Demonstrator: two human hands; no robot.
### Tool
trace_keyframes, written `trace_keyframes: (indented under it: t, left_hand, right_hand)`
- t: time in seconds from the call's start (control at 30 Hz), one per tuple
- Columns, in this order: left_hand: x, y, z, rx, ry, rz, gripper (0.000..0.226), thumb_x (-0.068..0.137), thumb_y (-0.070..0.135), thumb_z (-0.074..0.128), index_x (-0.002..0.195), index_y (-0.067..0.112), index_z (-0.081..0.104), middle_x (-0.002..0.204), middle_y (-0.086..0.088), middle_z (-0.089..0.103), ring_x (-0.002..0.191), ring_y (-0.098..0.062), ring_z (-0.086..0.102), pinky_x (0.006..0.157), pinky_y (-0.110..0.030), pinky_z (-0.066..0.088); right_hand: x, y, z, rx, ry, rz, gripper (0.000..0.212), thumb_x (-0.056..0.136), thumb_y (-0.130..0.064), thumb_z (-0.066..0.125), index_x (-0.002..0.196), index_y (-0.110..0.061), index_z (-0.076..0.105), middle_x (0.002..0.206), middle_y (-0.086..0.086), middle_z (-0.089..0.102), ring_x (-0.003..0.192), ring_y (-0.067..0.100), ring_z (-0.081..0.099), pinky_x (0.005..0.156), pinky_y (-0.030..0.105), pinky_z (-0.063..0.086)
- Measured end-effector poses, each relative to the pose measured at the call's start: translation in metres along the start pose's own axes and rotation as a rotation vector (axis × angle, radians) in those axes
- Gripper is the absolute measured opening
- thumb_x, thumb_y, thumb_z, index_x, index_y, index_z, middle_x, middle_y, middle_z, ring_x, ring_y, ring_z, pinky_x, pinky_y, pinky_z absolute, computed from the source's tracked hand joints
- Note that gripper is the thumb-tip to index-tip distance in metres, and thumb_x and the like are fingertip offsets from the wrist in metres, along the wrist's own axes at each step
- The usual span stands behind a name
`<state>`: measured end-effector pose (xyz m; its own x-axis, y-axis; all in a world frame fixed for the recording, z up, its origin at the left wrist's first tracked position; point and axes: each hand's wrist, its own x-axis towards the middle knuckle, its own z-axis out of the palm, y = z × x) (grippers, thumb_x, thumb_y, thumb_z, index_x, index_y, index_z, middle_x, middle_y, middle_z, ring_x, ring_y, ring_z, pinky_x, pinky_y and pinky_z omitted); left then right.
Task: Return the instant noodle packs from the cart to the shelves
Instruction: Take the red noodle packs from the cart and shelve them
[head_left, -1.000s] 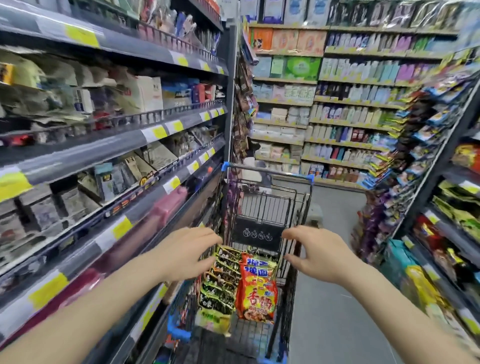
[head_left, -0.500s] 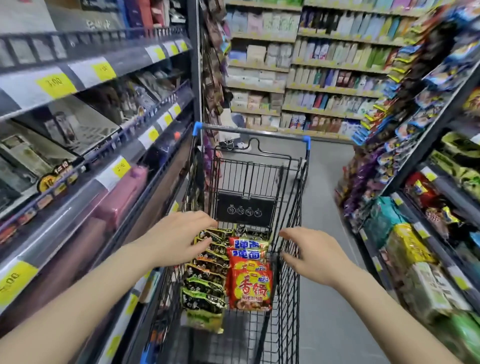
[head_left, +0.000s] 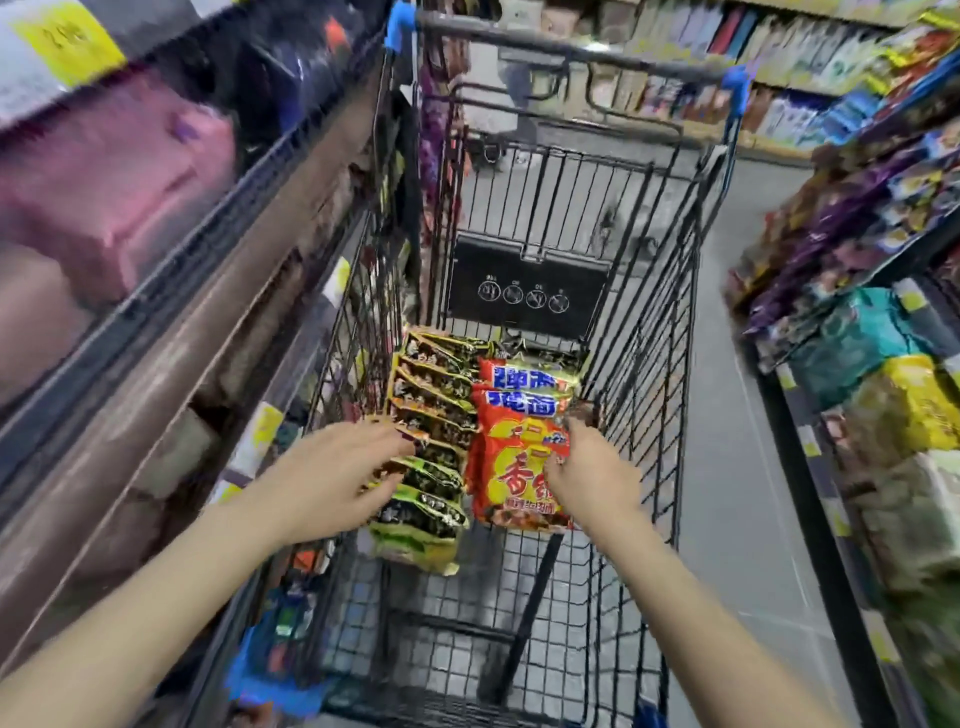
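A black wire shopping cart stands in the aisle below me. Inside it lie a row of several green-and-black noodle packs on the left and a stack of red-orange noodle packs on the right. My left hand reaches into the cart with its fingers spread over the near green packs. My right hand lies over the right edge of the top red pack, fingers loosely bent. Neither hand plainly grips a pack; blur hides the fingertips.
Store shelves with pink packages and yellow price tags run close along the cart's left side. Shelves of snack bags line the right. Grey floor runs between the cart and the right shelves. More stocked shelves stand at the aisle's end.
My view has tilted down and closer to the cart. Both hands have gone from hovering above the basket down into it, onto the noodle packs.
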<state>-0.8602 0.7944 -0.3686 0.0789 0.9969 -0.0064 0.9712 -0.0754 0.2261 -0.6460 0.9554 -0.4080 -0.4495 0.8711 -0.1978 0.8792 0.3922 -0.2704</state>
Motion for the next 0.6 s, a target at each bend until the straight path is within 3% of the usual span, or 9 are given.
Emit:
trace_keyframes:
  t: [0.1, 0.23, 0.37, 0.47, 0.53, 0.6]
  left_hand:
    - [-0.007, -0.011, 0.026, -0.052, 0.064, -0.014, 0.050, 0.096, 0.043, 0.024, 0.103, 0.016, 0.065, 0.095, 0.004, 0.070, 0.087, -0.014, 0.066, 0.074, -0.025, 0.053]
    - [-0.013, -0.026, 0.053, -0.031, 0.068, -0.016, 0.051, 0.096, 0.042, 0.022, 0.104, 0.019, 0.066, 0.099, 0.005, 0.070, 0.091, -0.014, 0.066, 0.082, -0.028, 0.051]
    - [-0.015, -0.035, 0.070, -0.038, 0.074, -0.042, 0.057, 0.097, 0.042, 0.020, 0.105, 0.015, 0.069, 0.099, 0.003, 0.071, 0.089, -0.015, 0.068, 0.082, -0.031, 0.054]
    - [-0.015, -0.036, 0.076, 0.008, 0.066, -0.035, 0.056, 0.096, 0.041, 0.021, 0.105, 0.015, 0.070, 0.100, 0.003, 0.071, 0.089, -0.015, 0.068, 0.082, -0.034, 0.055]
    - [-0.015, -0.037, 0.077, 0.021, 0.046, -0.041, 0.047, 0.094, 0.038, 0.030, 0.106, 0.016, 0.069, 0.101, 0.004, 0.070, 0.091, -0.014, 0.067, 0.083, -0.032, 0.054]
    - [-0.016, -0.038, 0.078, 0.016, 0.039, -0.053, 0.041, 0.090, 0.037, 0.037, 0.107, 0.017, 0.068, 0.102, 0.005, 0.070, 0.092, -0.013, 0.067, 0.084, -0.032, 0.054]
  right_hand:
    - [0.025, 0.010, 0.049, 0.135, -0.073, 0.196, 0.058, 0.089, -0.031, 0.053, 0.139, -0.010, 0.033, 0.118, 0.011, 0.061, 0.102, 0.029, 0.062, 0.083, 0.039, 0.053]
    - [0.047, 0.025, 0.101, 0.260, -0.116, 0.455, 0.067, 0.084, -0.035, 0.061, 0.136, -0.005, 0.030, 0.128, 0.016, 0.054, 0.114, 0.033, 0.055, 0.092, 0.041, 0.046]
    - [0.064, 0.041, 0.136, 0.390, -0.100, 0.600, 0.113, 0.072, -0.046, 0.076, 0.146, 0.002, 0.005, 0.145, 0.023, 0.036, 0.130, 0.037, 0.042, 0.104, 0.047, 0.040]
    - [0.074, 0.054, 0.161, 0.578, -0.098, 0.638, 0.131, 0.065, -0.043, 0.083, 0.147, 0.000, -0.010, 0.150, 0.022, 0.029, 0.135, 0.037, 0.035, 0.109, 0.049, 0.034]
    - [0.079, 0.058, 0.169, 0.718, -0.082, 0.642, 0.129, 0.063, -0.033, 0.086, 0.146, -0.001, -0.008, 0.147, 0.021, 0.035, 0.133, 0.036, 0.038, 0.110, 0.048, 0.034]
    - [0.081, 0.063, 0.173, 0.735, -0.036, 0.656, 0.113, 0.062, -0.025, 0.087, 0.142, 0.000, 0.013, 0.138, 0.019, 0.046, 0.126, 0.034, 0.047, 0.106, 0.045, 0.040]
